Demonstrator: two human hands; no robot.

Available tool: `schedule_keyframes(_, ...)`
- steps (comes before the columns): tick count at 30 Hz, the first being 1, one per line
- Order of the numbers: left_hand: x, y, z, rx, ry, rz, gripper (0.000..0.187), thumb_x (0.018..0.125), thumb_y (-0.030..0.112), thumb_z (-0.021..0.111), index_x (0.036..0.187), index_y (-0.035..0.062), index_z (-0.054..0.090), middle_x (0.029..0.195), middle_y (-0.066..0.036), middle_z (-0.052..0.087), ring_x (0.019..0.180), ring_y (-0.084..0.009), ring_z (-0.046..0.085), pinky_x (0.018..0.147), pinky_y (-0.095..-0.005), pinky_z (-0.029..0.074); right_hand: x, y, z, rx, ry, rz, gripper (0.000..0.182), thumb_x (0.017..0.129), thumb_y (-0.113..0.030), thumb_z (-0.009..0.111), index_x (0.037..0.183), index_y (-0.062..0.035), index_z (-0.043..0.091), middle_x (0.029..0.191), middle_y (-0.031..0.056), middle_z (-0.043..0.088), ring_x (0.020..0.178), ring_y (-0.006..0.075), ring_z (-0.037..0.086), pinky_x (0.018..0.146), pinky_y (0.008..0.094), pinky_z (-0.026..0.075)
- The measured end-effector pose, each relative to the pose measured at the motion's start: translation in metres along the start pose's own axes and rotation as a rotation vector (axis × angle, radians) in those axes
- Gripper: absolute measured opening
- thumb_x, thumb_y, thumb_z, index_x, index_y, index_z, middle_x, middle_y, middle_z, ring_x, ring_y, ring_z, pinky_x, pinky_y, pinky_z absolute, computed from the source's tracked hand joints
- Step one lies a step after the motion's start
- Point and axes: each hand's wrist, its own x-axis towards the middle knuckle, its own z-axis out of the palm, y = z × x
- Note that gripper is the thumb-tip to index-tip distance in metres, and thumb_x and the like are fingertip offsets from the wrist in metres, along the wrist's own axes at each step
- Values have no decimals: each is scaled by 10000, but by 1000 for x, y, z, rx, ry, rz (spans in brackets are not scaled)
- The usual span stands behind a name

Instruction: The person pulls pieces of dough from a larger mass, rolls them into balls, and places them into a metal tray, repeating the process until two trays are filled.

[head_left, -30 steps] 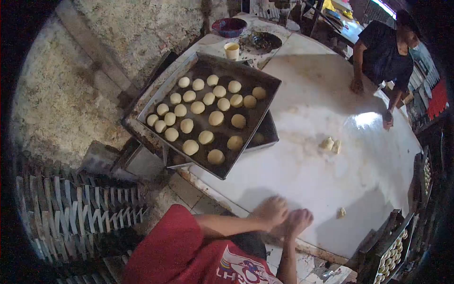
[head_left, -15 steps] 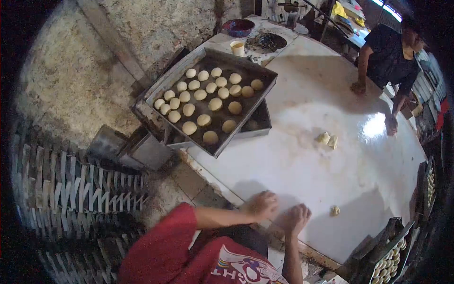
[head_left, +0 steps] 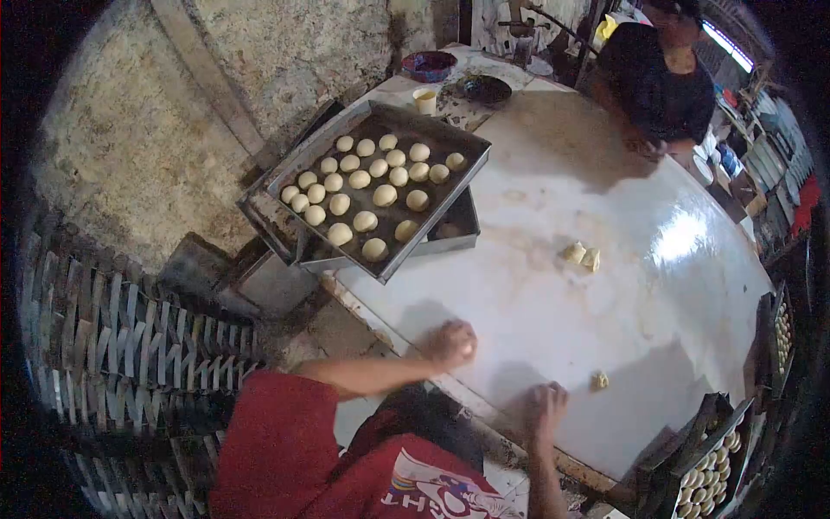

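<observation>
My left hand (head_left: 451,343) is curled closed near the front edge of the white table (head_left: 510,303). A small pale patch shows by its fingers, too blurred to name. To the right, my right hand (head_left: 546,406) rests on the tabletop with bent fingers, and whatever may be under them is hidden. A small lump of dough (head_left: 600,381) lies just beyond my right hand. Farther back on the table sit two larger dough pieces (head_left: 581,255), side by side.
A metal tray (head_left: 385,268) with several rows of round dough balls (head_left: 385,195) rests on another tray (head_left: 454,235) at the left. More filled trays (head_left: 709,476) stand at the right edge. A cup (head_left: 424,101) and bowl (head_left: 430,65) sit behind. Another person (head_left: 661,86) leans at the far side.
My left hand has moved left, away from my right hand, which shifted slightly down. The other person has drawn their arms back toward the table's far edge. The view has shifted a little.
</observation>
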Motion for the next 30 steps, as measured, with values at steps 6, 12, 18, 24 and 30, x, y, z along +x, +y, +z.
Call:
schedule_keyframes(6,93,-17,51,83,269,-296,105,624,78,616,671,61,524,728,-124,536,787,-340,513,684,-452,417,85,0,12,-140,181,234,86,737,-94,618,773,-30,573,877,129,560,881,314,501,822,447,375)
schedule_keyframes(12,14,-22,-11,59,36,1,70,670,104,631,687,79,568,842,-93,546,854,-276,531,710,-432,440,8,-21,6,-16,113,63,110,717,-81,628,815,-52,588,908,129,554,925,331,487,830,428,393)
schedule_keyframes(18,48,-15,7,169,10,-169,125,673,99,631,765,33,580,880,-125,554,914,-319,498,763,-443,439,44,-19,17,-214,188,278,188,689,-82,656,854,-59,569,960,130,532,955,336,467,839,443,384)
schedule_keyframes(24,67,-41,-121,-653,-1122,-44,332,718,109,640,1037,41,579,1051,-123,550,981,-267,537,840,-410,453,27,-75,5,-183,55,283,275,635,-43,665,879,-57,538,941,139,517,996,354,457,866,462,373)
schedule_keyframes(30,112,-127,-275,-494,-231,-123,350,745,108,684,1070,28,581,962,-107,612,866,-193,603,752,-332,487,61,-129,13,228,-162,700,327,775,-91,648,1070,11,549,921,102,610,801,195,568,697,318,462)
